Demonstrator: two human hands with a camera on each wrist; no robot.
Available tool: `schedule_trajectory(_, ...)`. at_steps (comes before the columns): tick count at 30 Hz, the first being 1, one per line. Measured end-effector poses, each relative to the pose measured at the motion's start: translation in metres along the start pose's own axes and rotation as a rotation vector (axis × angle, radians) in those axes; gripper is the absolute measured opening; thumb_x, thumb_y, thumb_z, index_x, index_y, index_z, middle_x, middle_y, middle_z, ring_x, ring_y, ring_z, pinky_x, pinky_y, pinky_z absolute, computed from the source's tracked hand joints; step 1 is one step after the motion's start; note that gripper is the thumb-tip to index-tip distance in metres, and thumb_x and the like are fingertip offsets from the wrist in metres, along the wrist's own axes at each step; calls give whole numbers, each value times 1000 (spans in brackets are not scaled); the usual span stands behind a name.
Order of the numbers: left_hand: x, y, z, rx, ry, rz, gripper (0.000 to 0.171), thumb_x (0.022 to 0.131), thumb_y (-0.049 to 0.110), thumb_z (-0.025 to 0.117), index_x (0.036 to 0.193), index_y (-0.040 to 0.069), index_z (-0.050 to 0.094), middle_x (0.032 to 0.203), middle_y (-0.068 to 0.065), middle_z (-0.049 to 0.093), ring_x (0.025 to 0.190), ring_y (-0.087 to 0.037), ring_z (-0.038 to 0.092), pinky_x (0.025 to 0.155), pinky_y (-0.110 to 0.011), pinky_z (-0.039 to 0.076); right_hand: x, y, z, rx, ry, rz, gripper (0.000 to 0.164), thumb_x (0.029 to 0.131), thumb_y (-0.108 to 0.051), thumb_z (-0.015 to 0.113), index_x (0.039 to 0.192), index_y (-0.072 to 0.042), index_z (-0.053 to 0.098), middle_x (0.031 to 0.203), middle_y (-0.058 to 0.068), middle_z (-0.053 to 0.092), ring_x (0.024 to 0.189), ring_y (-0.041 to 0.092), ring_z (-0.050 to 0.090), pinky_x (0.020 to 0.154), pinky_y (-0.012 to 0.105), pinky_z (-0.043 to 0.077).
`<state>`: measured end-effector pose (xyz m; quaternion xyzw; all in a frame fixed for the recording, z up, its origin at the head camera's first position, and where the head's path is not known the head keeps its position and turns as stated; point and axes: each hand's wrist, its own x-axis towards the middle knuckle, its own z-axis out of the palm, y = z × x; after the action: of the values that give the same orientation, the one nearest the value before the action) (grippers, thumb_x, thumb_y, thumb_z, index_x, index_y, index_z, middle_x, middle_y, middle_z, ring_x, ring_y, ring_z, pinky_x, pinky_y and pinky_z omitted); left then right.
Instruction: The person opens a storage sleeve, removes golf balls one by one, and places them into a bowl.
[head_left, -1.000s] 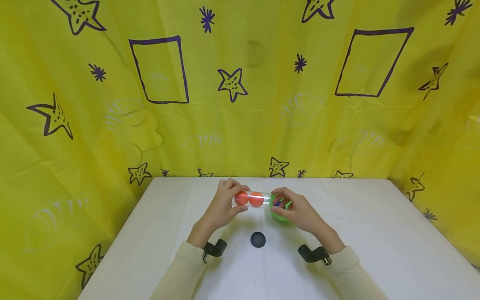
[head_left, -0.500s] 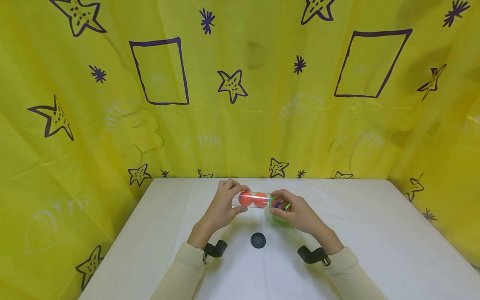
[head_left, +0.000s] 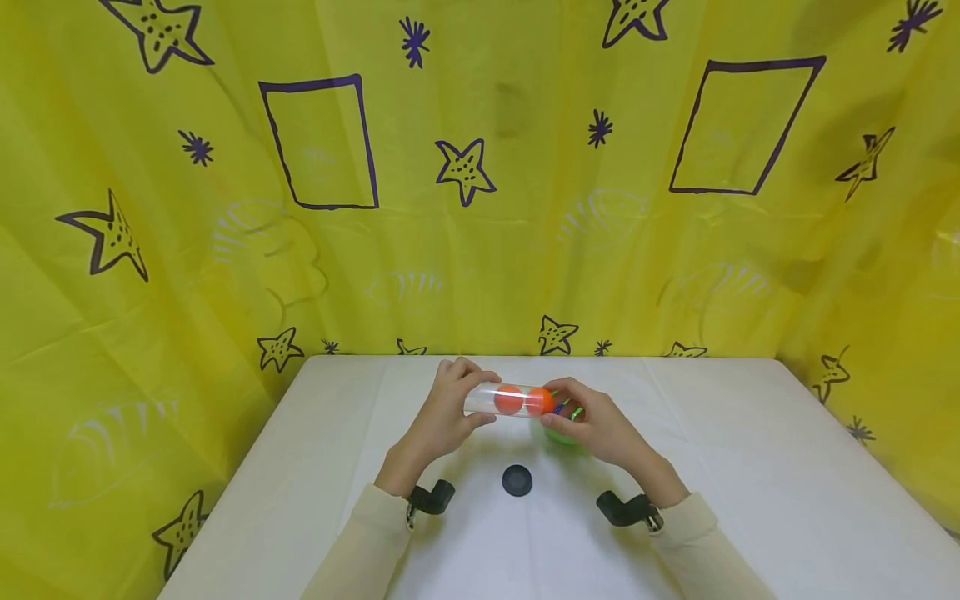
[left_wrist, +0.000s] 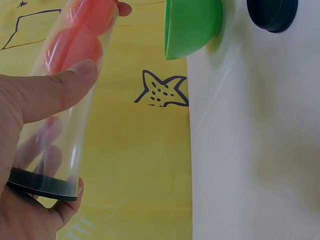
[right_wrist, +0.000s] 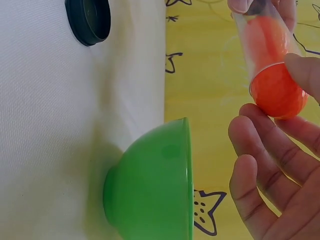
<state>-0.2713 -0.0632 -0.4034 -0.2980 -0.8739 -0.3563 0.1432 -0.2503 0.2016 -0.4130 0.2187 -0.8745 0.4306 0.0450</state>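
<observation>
A clear plastic tube (head_left: 482, 398) lies nearly level above the table, held around its left part by my left hand (head_left: 438, 412). In the left wrist view its near end carries a black cap (left_wrist: 42, 185). Two orange balls sit at the tube's right end: one ball (head_left: 509, 399) inside, the other ball (right_wrist: 280, 92) bulging out past the rim. My right hand (head_left: 600, 423) holds that open end, thumb on one side and fingertips on the other. Below it stands a green bowl (right_wrist: 155, 185); bluish contents show partly behind the fingers.
A loose black cap (head_left: 517, 480) lies on the white table (head_left: 300, 500), nearer than the bowl. A yellow curtain (head_left: 465, 275) with drawn stars hangs behind and at both sides. Black wrist mounts (head_left: 431, 497) sit on both wrists.
Both orange balls have slid rightward along the tube, and the front one now pokes out of the open end. The hands have stayed almost in place.
</observation>
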Motion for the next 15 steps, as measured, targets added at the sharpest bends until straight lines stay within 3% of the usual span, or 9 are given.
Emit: schedule_trajectory(15,0,-2,0,18,13,4,47,79,9,88,122,15,71,118,-6,59,117,-28,43,95,-44,48,0,5,-2,-1,1,14,40,93,-23,76,128,-10,61,107,8,71,86,20,62,71,25,52)
